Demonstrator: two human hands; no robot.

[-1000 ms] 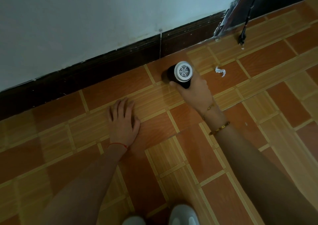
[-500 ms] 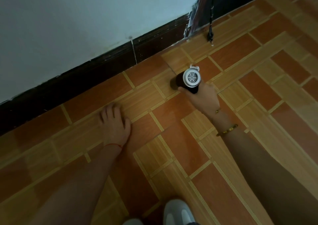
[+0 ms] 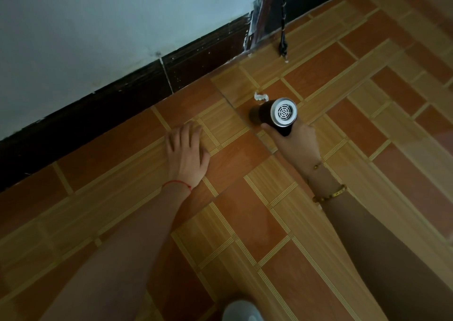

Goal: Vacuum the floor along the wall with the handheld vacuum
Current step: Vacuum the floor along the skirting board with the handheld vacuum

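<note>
My right hand [image 3: 295,144] grips the handheld vacuum [image 3: 274,113], a black cylinder with a silver grilled rear cap facing me, its nozzle end down on the tiled floor [image 3: 245,222]. A small white scrap of paper [image 3: 261,97] lies on the floor just beyond the vacuum, touching or almost touching its body. My left hand [image 3: 187,152] rests flat on the floor with fingers straight, to the left of the vacuum. The dark skirting board [image 3: 122,97] runs along the white wall [image 3: 98,26] beyond both hands.
A dark door frame [image 3: 263,14] stands at the wall's right end, with a black cord [image 3: 283,43] hanging down to the floor beside it. A white shoe toe [image 3: 241,311] shows at the bottom edge between my arms.
My right hand has drawn the vacuum away from the skirting board and rightwards, up to the white scrap. My left hand stays flat on the floor.
</note>
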